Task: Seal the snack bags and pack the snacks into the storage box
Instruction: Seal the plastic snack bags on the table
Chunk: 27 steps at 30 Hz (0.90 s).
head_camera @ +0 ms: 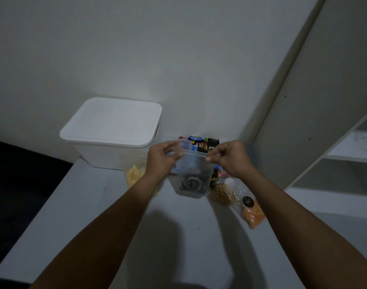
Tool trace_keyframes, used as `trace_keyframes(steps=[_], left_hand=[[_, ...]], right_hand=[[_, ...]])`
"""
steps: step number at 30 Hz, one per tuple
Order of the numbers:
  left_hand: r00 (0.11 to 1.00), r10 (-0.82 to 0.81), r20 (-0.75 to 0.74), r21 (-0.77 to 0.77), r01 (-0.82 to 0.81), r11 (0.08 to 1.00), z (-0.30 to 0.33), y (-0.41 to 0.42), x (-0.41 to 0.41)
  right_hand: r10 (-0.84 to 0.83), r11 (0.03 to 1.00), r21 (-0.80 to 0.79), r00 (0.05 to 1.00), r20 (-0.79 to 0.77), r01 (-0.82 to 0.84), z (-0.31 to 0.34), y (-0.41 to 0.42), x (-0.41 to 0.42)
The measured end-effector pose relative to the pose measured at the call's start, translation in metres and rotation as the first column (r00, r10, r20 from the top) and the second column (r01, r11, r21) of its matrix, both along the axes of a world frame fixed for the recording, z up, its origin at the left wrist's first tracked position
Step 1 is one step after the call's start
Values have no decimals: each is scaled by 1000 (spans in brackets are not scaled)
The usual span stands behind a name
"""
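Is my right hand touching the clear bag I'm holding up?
Touching. The head view shows the right hand pinching the top strip of the clear bag.

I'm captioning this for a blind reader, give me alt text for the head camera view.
Left hand and right hand pinch the top strip of a clear zip bag of dark round snacks above a white table. A lidded white storage box stands behind, left.

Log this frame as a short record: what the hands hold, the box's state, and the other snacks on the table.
held item: clear zip bag with dark round snacks, lifted above the table
left hand: pinching the bag's top strip
right hand: pinching the same strip
storage box: white, lid on, far left
yellow snack bag: lying before the box
loose wrapped snacks: behind the hands
orange snack bag: lying right
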<state>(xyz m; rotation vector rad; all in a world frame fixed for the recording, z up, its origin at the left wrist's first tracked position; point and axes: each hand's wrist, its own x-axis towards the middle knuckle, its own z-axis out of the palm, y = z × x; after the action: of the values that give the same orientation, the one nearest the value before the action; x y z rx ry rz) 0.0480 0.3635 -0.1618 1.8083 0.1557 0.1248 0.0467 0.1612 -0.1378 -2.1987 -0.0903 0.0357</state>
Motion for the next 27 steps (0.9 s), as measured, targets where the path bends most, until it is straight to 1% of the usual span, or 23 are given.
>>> trace_keyframes(steps=[2, 3, 4, 5, 7, 8, 9, 11, 14, 17, 19, 22, 25, 27], left_hand=[[992, 125, 27, 114, -128, 985, -2, -3, -2], [981, 195, 21, 162, -196, 967, -3, -7, -3], [973, 231, -10, 187, -225, 956, -2, -10, -5], [973, 219, -67, 165, -205, 965, -3, -13, -5], [967, 109, -231, 7, -111, 994, -2, -17, -7], [951, 61, -302, -68, -85, 994, 0, -19, -8], [935, 28, -353, -130, -78, 988, 2, -19, -9], [917, -11, -400, -220, -84, 972, 2, -19, -9], [908, -25, -418, -283, -104, 953, -1, -19, -8], [905, -53, -421, -342, -105, 934, -4, -20, -9], [902, -76, -424, -352, -87, 932, -7, -20, -9], [901, -74, -427, -350, -89, 933, -10, -19, -9], [913, -71, -401, -347, -80, 934, -11, -14, -11], [920, -90, -382, -341, -49, 939, -11, -8, -13]], right_hand=[[-27, 1000, 2, 1000, 12, 27, -3, 4, -2], [-34, 999, 3, 999, 16, 34, -4, 5, -3], [-37, 999, 7, 999, 22, 37, -6, 6, -4], [-40, 999, 11, 999, 33, 40, -8, 8, -4], [-44, 999, 10, 997, 64, 44, -11, 10, -5], [-41, 999, 7, 996, 75, 41, -13, 12, -5], [-39, 999, 6, 996, 77, 38, -14, 13, -5], [-39, 999, 7, 997, 73, 39, -17, 14, -7], [-37, 999, 19, 996, 76, 35, -19, 12, -8], [2, 997, 71, 999, 36, -4, -21, 12, -10], [13, 998, 65, 999, 36, -15, -23, 13, -8], [58, 998, 8, 998, 22, -59, -25, 16, -6], [123, 992, -10, 992, 9, -122, -27, 22, -5], [136, 991, -15, 991, -3, -136, -28, 26, -4]])
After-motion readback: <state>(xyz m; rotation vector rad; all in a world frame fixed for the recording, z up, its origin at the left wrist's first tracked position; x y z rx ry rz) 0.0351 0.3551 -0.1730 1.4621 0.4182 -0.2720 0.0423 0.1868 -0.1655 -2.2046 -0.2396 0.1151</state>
